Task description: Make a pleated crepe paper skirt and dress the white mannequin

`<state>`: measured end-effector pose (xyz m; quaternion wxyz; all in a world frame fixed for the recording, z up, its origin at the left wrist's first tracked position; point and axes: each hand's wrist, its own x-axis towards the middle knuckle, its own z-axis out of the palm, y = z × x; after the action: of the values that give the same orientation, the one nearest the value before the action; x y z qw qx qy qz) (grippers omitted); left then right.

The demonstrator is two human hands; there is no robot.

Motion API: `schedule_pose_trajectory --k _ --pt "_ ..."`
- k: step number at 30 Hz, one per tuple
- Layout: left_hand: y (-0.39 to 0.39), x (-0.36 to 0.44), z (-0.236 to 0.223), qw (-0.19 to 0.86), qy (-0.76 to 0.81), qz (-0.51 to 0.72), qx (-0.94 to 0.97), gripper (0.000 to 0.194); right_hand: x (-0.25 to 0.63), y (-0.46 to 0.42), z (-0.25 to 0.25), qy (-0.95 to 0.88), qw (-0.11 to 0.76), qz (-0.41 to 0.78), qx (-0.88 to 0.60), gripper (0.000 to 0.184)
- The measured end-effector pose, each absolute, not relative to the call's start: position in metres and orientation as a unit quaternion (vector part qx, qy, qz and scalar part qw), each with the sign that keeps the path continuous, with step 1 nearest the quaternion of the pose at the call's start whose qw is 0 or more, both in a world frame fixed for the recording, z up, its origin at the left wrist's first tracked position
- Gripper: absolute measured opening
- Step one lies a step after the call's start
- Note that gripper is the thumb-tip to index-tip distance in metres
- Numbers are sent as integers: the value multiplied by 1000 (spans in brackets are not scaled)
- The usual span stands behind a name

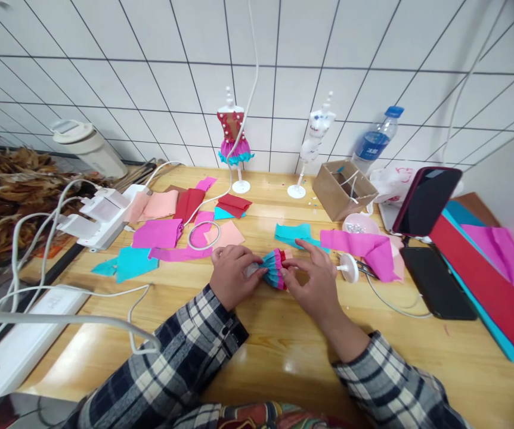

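Note:
Lying on its side between my hands is a small white dress-form mannequin, its round base (349, 268) pointing right. Around it sits a ruffled crepe-paper skirt (273, 269) in blue, magenta, red and peach layers. My left hand (236, 275) is closed around the mannequin's upper body, thumb and fingers at the blue end of the skirt. At the other end, my right hand (314, 279) pinches the skirt's edge, with its index finger lifted. A blue crepe-paper strip (293, 233) and a magenta strip (359, 245) lie just beyond my right hand.
Behind stand a dressed mannequin (234, 134) and a white one (319, 128). A cardboard box (344, 189), pink bowl (361, 224), water bottle (377, 138) and phone (438, 282) are at right. Paper scraps (156, 233), cables and a power strip (109, 223) lie left.

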<state>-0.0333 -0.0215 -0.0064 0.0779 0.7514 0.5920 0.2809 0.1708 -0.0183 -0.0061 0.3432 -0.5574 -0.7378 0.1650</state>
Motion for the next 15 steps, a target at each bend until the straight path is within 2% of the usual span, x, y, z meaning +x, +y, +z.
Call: schedule_pose_trajectory --k 5,15 --pt "-22 -32 -8 74 592 281 751 15 166 -18 -5 -729 349 164 -566 7" --pt "-22 -31 -8 65 593 285 750 13 160 -18 -7 -722 372 145 -565 9"
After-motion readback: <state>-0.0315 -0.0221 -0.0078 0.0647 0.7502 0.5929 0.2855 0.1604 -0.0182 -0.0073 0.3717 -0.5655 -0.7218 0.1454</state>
